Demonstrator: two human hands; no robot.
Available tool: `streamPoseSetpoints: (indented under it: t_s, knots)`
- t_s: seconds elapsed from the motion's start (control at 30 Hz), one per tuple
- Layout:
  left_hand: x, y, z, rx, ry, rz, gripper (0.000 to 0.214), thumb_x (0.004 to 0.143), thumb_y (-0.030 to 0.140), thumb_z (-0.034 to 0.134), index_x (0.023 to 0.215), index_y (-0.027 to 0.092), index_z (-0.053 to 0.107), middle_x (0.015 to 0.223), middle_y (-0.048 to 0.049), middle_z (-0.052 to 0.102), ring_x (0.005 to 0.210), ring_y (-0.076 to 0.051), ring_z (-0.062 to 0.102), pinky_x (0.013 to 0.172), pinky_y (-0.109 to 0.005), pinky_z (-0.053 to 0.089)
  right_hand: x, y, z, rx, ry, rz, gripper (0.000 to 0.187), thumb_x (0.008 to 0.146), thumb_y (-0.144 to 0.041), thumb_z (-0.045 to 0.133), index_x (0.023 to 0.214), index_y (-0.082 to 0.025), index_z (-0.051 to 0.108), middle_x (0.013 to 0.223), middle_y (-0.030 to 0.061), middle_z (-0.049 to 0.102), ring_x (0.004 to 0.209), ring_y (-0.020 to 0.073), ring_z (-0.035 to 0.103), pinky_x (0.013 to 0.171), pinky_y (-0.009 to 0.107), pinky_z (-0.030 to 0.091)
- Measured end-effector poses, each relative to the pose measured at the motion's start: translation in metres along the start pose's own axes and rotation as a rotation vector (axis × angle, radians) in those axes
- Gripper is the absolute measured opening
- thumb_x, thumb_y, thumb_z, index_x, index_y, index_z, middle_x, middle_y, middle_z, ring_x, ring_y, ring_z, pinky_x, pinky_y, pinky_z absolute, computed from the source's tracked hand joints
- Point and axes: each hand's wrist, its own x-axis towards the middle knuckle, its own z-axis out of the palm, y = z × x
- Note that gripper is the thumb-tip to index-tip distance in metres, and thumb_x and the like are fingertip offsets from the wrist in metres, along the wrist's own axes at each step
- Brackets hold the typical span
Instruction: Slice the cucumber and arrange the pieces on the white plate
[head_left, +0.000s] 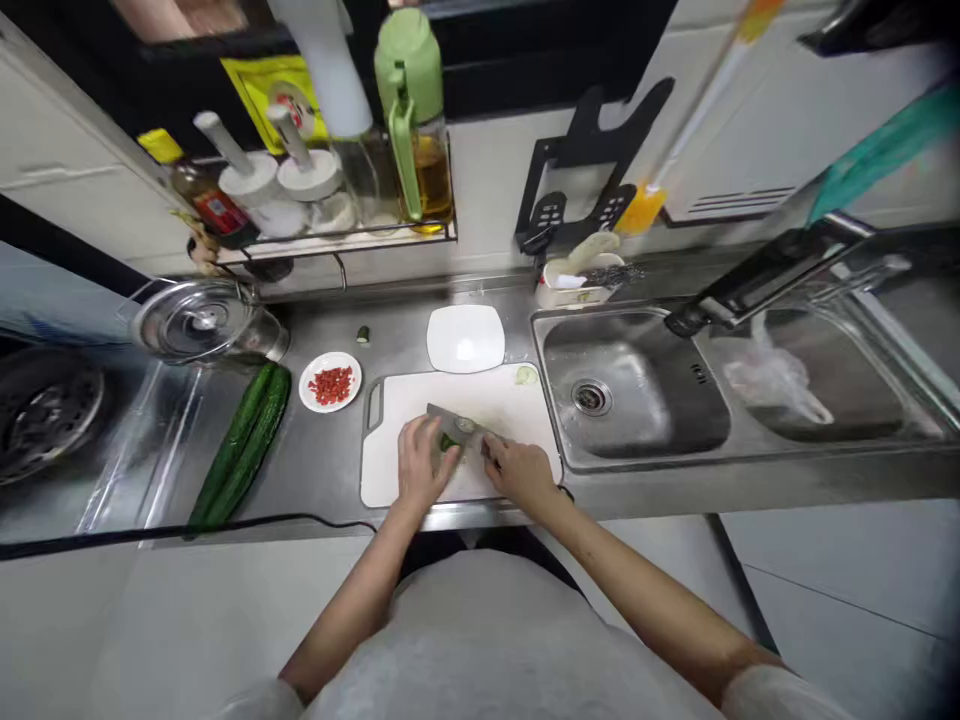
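A white cutting board (405, 400) lies on the steel counter in front of me. My left hand (421, 462) rests on the board with its fingers curled over a green cucumber piece (448, 442). My right hand (520, 470) is closed round the handle of a cleaver (450, 420), whose wide blade lies against the cucumber beside my left fingers. A cut cucumber slice (526, 375) sits at the board's far right corner.
Two whole cucumbers (244, 443) lie left of the board, next to a small dish of red bits (330, 382). A white plate (465, 338) sits behind the board. A double sink (637, 385) is to the right, a glass pot lid (199, 320) and a bottle rack (337, 200) to the left.
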Motion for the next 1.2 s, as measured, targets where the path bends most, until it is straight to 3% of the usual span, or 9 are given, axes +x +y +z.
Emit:
streamPoseSetpoints:
  t_s: [0.1, 0.2, 0.43, 0.53, 0.63, 0.73, 0.8, 1.0, 1.2]
  knots:
    - [0.021, 0.003, -0.007, -0.008, -0.241, 0.238, 0.048, 0.087, 0.046, 0.051, 0.130, 0.026, 0.050, 0.130, -0.0097, 0.055, 0.133, -0.029, 0.036, 0.113, -0.061, 0.012, -0.001, 0.003, -0.011, -0.057, -0.026, -0.055, 0.045, 0.091, -0.039, 0.044, 0.131, -0.019, 0.046, 0.103, 0.0132, 0.066, 0.090, 0.0254, 0.063, 0.072, 0.032, 0.037]
    - [0.033, 0.004, -0.011, -0.024, -0.329, 0.328, 0.044, 0.088, 0.047, 0.049, 0.126, 0.025, 0.053, 0.124, -0.0077, 0.060, 0.131, -0.027, 0.040, 0.113, -0.062, 0.005, -0.003, 0.008, -0.018, -0.100, -0.030, -0.088, 0.044, 0.092, -0.037, 0.045, 0.132, -0.019, 0.046, 0.102, 0.0140, 0.066, 0.093, 0.0259, 0.062, 0.076, 0.033, 0.037]
    - [0.029, 0.005, -0.010, -0.100, -0.150, 0.370, 0.024, 0.092, 0.032, 0.047, 0.104, 0.025, 0.066, 0.102, -0.0030, 0.068, 0.103, -0.017, 0.059, 0.115, -0.054, 0.016, -0.003, 0.019, -0.023, -0.141, 0.019, -0.005, 0.045, 0.090, -0.041, 0.048, 0.131, -0.022, 0.047, 0.095, 0.0111, 0.069, 0.087, 0.0244, 0.065, 0.073, 0.031, 0.037]
    - [0.030, 0.002, -0.007, -0.177, -0.037, 0.233, 0.023, 0.091, 0.031, 0.048, 0.097, 0.024, 0.068, 0.098, -0.0032, 0.068, 0.097, -0.016, 0.060, 0.108, -0.045, 0.032, -0.003, 0.026, -0.024, -0.110, 0.036, 0.041, 0.041, 0.090, -0.041, 0.048, 0.126, -0.024, 0.051, 0.094, 0.0091, 0.070, 0.083, 0.0222, 0.065, 0.070, 0.028, 0.037]
    - [0.037, -0.009, -0.001, -0.227, 0.021, -0.145, 0.026, 0.090, 0.034, 0.047, 0.090, 0.022, 0.070, 0.093, -0.0053, 0.067, 0.088, -0.016, 0.061, 0.085, -0.034, 0.047, -0.008, 0.036, -0.021, -0.034, 0.050, 0.131, 0.035, 0.090, -0.041, 0.045, 0.121, -0.027, 0.056, 0.092, 0.0061, 0.070, 0.079, 0.0200, 0.065, 0.066, 0.026, 0.036]
    - [0.047, -0.024, 0.007, -0.224, -0.072, -0.517, 0.025, 0.089, 0.035, 0.048, 0.088, 0.023, 0.069, 0.084, -0.0030, 0.069, 0.075, -0.016, 0.061, 0.069, -0.028, 0.045, -0.015, 0.045, -0.015, 0.031, 0.063, 0.243, 0.036, 0.091, -0.041, 0.042, 0.120, -0.028, 0.057, 0.088, 0.0057, 0.070, 0.077, 0.0208, 0.065, 0.062, 0.026, 0.035]
    - [0.055, -0.034, 0.013, -0.191, -0.150, -0.625, 0.021, 0.087, 0.035, 0.050, 0.090, 0.025, 0.069, 0.084, -0.0015, 0.070, 0.075, -0.016, 0.061, 0.069, -0.028, 0.043, -0.019, 0.048, -0.010, 0.070, 0.059, 0.295, 0.037, 0.092, -0.040, 0.039, 0.122, -0.027, 0.056, 0.087, 0.0068, 0.070, 0.078, 0.0216, 0.065, 0.062, 0.027, 0.035]
    - [0.077, -0.057, 0.030, -0.028, -0.158, -0.599, 0.020, 0.086, 0.028, 0.050, 0.094, 0.026, 0.068, 0.095, -0.0046, 0.069, 0.091, -0.021, 0.060, 0.085, -0.034, 0.041, -0.023, 0.044, 0.003, 0.168, -0.019, 0.343, 0.036, 0.095, -0.037, 0.032, 0.121, -0.021, 0.052, 0.087, 0.0084, 0.070, 0.080, 0.0219, 0.065, 0.060, 0.026, 0.030]
    - [0.055, -0.058, 0.036, -0.085, 0.177, -0.430, 0.027, 0.084, 0.026, 0.054, 0.109, 0.020, 0.063, 0.107, -0.0107, 0.059, 0.103, -0.023, 0.055, 0.091, -0.037, 0.044, -0.021, 0.031, 0.009, 0.207, -0.060, 0.234, 0.030, 0.097, -0.038, 0.028, 0.110, -0.021, 0.050, 0.086, 0.0060, 0.069, 0.079, 0.0209, 0.064, 0.058, 0.026, 0.026]
